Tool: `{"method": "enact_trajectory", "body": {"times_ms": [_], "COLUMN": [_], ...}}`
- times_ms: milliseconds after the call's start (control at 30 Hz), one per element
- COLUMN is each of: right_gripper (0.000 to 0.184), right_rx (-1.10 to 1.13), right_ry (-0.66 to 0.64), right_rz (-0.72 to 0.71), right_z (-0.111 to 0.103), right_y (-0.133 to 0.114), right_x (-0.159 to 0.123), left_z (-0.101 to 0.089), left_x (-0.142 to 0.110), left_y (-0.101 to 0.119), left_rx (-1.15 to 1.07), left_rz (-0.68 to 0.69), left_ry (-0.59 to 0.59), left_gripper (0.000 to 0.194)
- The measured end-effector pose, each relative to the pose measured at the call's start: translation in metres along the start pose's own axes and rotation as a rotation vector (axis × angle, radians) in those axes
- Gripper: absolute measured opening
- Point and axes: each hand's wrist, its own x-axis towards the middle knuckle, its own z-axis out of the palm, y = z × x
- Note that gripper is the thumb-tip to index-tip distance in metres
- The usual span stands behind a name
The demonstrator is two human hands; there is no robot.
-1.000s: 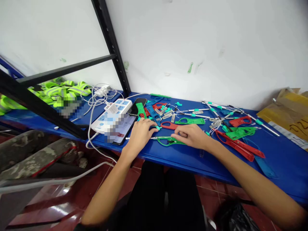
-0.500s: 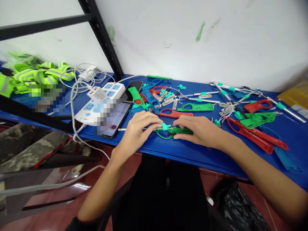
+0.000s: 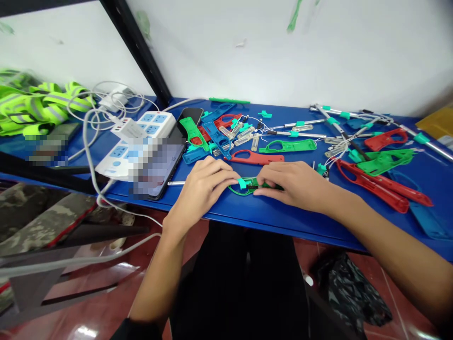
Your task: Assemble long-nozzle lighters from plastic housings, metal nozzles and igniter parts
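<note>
While the green plastic loop handle [image 3: 264, 187] lies on the shelf's front edge between both hands, what could slip?

The teal clip [image 3: 242, 183]: the left hand's [image 3: 203, 191] fingertips close narrowly against it, and the right hand [image 3: 297, 184] pinches the handle (its thin metal rod [image 3: 176, 183] pokes out left toward the blurred phone [image 3: 157, 172]).

What would cause trouble?

A loose pinch could spring the clip off; a nudge could roll the rod over the blue shelf's [image 3: 269, 218] edge.
</note>
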Motion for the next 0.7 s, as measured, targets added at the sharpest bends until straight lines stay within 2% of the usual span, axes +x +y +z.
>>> {"method": "enact_trajectory", "body": {"times_ms": [367, 700], "right_gripper": [0.040, 0.043], "right_rx": [0.025, 0.079], "right_ry": [-0.050, -0.028], "right_rz": [0.062, 0.064], "right_z": [0.0003, 0.0044], "right_y": [0.0015, 0.0073], "right_x": [0.0018, 0.0021], "left_z": [0.0036, 0.0023], "left_x": [-0.0019, 0.0013], "left_y": [-0.0022, -0.0008], "left_rx": [0.051, 0.001], "left_rz": [-0.004, -0.044], "left_ry": [0.007, -0.019], "left_gripper": [0.016, 0.016]}}
